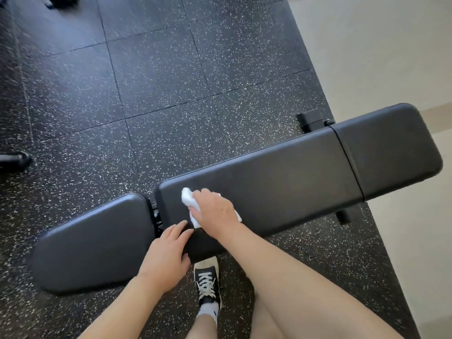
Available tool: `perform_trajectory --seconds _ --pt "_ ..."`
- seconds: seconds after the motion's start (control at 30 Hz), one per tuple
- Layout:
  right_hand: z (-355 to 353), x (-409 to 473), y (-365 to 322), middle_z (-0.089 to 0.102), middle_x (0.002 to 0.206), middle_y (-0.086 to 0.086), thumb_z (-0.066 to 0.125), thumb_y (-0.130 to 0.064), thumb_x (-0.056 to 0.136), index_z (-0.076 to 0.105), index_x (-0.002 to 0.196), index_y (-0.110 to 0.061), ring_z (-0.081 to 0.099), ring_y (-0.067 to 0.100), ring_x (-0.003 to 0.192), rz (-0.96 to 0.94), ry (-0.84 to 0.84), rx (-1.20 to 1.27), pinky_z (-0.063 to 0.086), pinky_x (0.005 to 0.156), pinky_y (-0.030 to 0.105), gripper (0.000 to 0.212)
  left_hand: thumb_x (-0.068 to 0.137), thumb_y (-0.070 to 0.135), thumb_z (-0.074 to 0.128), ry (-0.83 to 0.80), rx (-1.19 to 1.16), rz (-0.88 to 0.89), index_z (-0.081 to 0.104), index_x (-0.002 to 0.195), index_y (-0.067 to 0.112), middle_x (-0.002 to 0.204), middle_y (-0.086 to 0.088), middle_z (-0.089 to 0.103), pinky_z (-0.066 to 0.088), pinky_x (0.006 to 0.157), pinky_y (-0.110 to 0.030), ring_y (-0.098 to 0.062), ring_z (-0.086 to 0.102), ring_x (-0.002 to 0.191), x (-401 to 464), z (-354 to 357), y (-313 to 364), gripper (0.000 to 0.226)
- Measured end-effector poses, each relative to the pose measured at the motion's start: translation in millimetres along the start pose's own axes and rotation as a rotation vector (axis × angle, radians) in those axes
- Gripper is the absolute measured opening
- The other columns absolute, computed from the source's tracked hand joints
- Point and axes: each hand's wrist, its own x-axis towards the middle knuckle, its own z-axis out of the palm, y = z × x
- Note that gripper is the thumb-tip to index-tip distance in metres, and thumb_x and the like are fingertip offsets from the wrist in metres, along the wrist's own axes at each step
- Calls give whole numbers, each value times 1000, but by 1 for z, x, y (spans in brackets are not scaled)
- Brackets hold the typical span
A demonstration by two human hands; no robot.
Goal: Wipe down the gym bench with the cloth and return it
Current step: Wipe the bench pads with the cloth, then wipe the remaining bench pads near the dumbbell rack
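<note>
A black padded gym bench point(281, 172) lies across the view, with a long back pad, a head section at the right and a separate seat pad point(97, 241) at the lower left. My right hand point(215, 211) presses a crumpled white cloth point(189, 198) onto the left end of the long pad. The cloth pokes out to the left of the fingers and a little to the right of the palm. My left hand point(168, 255) rests flat on the near edge of the long pad by the gap between the pads, fingers spread and holding nothing.
Black speckled rubber floor tiles point(159, 81) surround the bench. A pale floor point(391, 57) begins at the right. My foot in a black and white sneaker point(208, 282) stands under the bench's near edge. A dark piece of equipment point(14, 160) sits at the left edge.
</note>
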Motion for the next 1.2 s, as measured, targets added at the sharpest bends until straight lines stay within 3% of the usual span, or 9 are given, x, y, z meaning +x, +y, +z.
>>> perform_trajectory --seconds 0.1,0.23,0.5,0.67,0.9,1.0,1.2 --pt "-50 -33 14 56 116 5 46 -43 106 53 120 -17 60 31 106 120 1 53 46 83 43 31 99 33 54 33 -77 -141 43 157 27 168 6 31 39 119 -42 -19 29 154 -22 -31 6 60" --pt "-123 -72 12 56 108 5 45 -46 106 53 111 -17 61 32 101 219 46 74 47 80 44 31 101 32 57 112 -111 -203 48 154 21 166 1 38 40 117 -46 -25 34 150 -64 -85 19 55" --pt "-258 -123 -32 56 97 1 47 -47 104 51 98 -18 59 30 87 190 211 122 46 73 41 29 102 36 58 339 -163 -277 48 153 19 164 -3 40 36 120 -47 -28 36 148 -156 -210 32 55" --pt "-331 -139 -85 51 93 -3 47 -48 105 47 92 -21 55 25 80 67 311 118 36 66 37 30 102 38 60 498 -166 -316 50 153 19 162 -2 42 39 119 -47 -27 37 148 -218 -280 31 56" --pt "-414 -137 -180 53 88 -4 48 -47 105 50 91 -19 56 20 72 -209 417 74 44 64 37 31 96 34 69 787 -193 -427 58 147 14 154 -8 52 40 116 -53 -29 44 144 -316 -346 27 56" --pt "-437 -129 -225 53 86 -5 51 -47 105 55 95 -18 57 17 67 -340 458 49 49 61 32 31 96 42 65 898 -200 -484 57 148 15 153 -8 52 41 116 -55 -29 45 143 -353 -361 25 59" --pt "-458 -121 -309 55 93 -5 47 -50 105 54 100 -18 59 20 74 -542 389 8 50 65 38 33 96 55 61 988 -210 -656 52 152 22 157 -3 48 39 116 -54 -25 40 147 -422 -373 19 66"
